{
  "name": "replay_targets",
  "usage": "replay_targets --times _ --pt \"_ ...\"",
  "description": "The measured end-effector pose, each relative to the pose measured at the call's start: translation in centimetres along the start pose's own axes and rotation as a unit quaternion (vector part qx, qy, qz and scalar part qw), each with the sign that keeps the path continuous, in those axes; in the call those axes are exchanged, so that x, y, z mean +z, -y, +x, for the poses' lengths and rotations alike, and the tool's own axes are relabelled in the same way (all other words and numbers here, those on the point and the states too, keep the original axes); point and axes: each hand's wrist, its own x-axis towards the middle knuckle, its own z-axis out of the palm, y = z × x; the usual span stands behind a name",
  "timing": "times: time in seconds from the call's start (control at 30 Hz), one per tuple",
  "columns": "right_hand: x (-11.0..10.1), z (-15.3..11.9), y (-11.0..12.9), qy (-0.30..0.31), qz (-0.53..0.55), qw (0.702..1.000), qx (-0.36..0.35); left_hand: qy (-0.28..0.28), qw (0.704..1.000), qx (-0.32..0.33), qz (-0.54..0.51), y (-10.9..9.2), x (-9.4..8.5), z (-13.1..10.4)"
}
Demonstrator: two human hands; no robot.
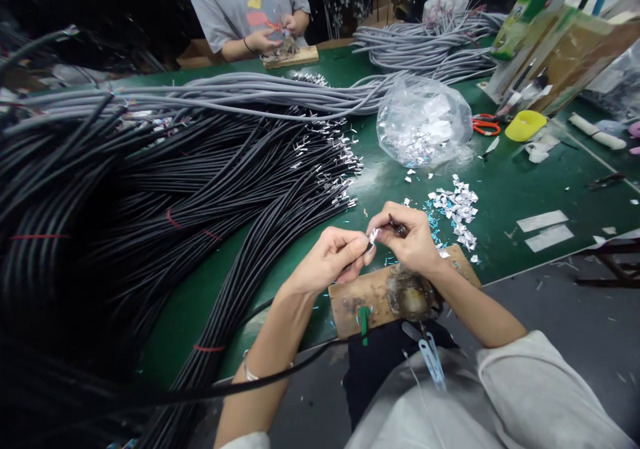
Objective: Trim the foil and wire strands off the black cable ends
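Foil tab [373, 236], small and silvery, sits pinched between thumb and forefinger of my left hand [333, 259] in the head view, just above the worn wooden block [360, 302] at the near edge of the green table [505, 189]. My right hand [413, 239] touches the left, its fingers pressed around a thin dark cable end [397, 226] that meets the tab. Black cables [200, 196] lie bundled to the left with foil-wrapped tips, loose foil pieces [457, 206] and a clear plastic bag [423, 122] lie beyond my hands, and another person's hands [275, 36] work at the far edge.
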Motion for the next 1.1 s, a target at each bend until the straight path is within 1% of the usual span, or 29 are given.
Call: replay_targets --times 0.03,0.07,0.1,0.13,0.2,0.23,0.27,0.3,0.37,0.4,0.43,0.47,0.53,0.57,0.63,0.73,0.8,0.87,0.97,1.03,1.07,1.1 --pt "-0.2 -0.1 -0.1 0.007 -0.029 0.999 -0.029 0.012 0.999 -0.023 0.027 -0.1 -0.2 0.0" --pt "-0.4 -0.2 -0.3 0.017 -0.079 0.994 -0.068 0.013 0.996 -0.044 0.071 -0.2 -0.4 0.0" --pt "-0.5 -0.3 -0.5 0.030 -0.146 0.983 -0.111 -0.003 0.990 -0.058 0.130 -0.1 -0.6 0.0" --pt "-0.7 -0.4 -0.6 0.045 -0.222 0.962 -0.155 -0.036 0.978 -0.061 0.196 0.1 -0.7 0.2" --pt "-0.8 -0.5 -0.8 0.082 -0.362 0.902 -0.220 -0.123 0.942 -0.036 0.311 0.7 -0.9 0.6" --pt "-0.8 -0.6 -0.9 0.094 -0.407 0.878 -0.232 -0.162 0.926 -0.019 0.339 1.0 -1.0 0.8" --pt "-0.9 -0.6 -0.9 0.098 -0.430 0.868 -0.229 -0.186 0.922 -0.010 0.339 1.3 -1.1 1.0" --pt "-0.9 -0.6 -0.9 0.092 -0.429 0.873 -0.214 -0.193 0.931 -0.010 0.311 1.5 -1.2 1.2" --pt "-1.2 -0.6 -1.2 0.062 -0.382 0.910 -0.146 -0.179 0.965 -0.005 0.193 1.6 -1.6 1.3" --pt "-1.3 -0.5 -1.4 0.034 -0.350 0.931 -0.102 -0.174 0.977 0.010 0.119 1.4 -1.8 1.3" --pt "-1.5 -0.4 -1.6 -0.001 -0.323 0.945 -0.057 -0.172 0.983 0.030 0.052 1.1 -2.0 1.2" --pt "-1.7 -0.3 -1.8 -0.040 -0.308 0.950 -0.018 -0.178 0.983 0.055 0.001 0.8 -2.1 1.0" --pt "-1.8 -0.1 -2.2 -0.097 -0.312 0.944 0.039 -0.192 0.977 0.087 -0.039 0.4 -2.0 0.7" --pt "-1.8 0.0 -2.2 -0.104 -0.314 0.942 0.053 -0.195 0.976 0.091 -0.034 0.3 -1.9 0.6" --pt "-1.5 0.1 -1.9 -0.087 -0.279 0.955 0.056 -0.202 0.975 0.090 -0.012 0.4 -1.4 0.6" --pt "-1.0 0.2 -0.9 -0.052 -0.138 0.989 0.026 -0.221 0.971 0.083 0.021 0.7 -0.6 0.7" --pt "-0.7 0.2 -0.4 -0.034 -0.070 0.997 0.002 -0.232 0.968 0.082 0.044 0.9 -0.3 0.8" --pt "-0.6 0.1 -0.2 -0.025 -0.048 0.998 -0.020 -0.245 0.964 0.084 0.064 0.9 0.0 0.8" --pt "-0.5 -0.2 -0.4 -0.031 -0.056 0.997 -0.032 -0.275 0.952 0.093 0.096 1.1 0.3 0.8" --pt "-0.3 -0.3 -0.6 -0.030 -0.065 0.997 -0.015 -0.306 0.932 0.129 0.146 1.3 0.6 0.8" --pt "-0.1 -0.3 -0.6 -0.028 -0.065 0.997 0.002 -0.325 0.913 0.159 0.189 1.5 0.8 0.8" --pt "0.0 -0.4 -0.7 -0.025 -0.059 0.998 0.025 -0.344 0.887 0.191 0.242 1.7 1.0 0.8"
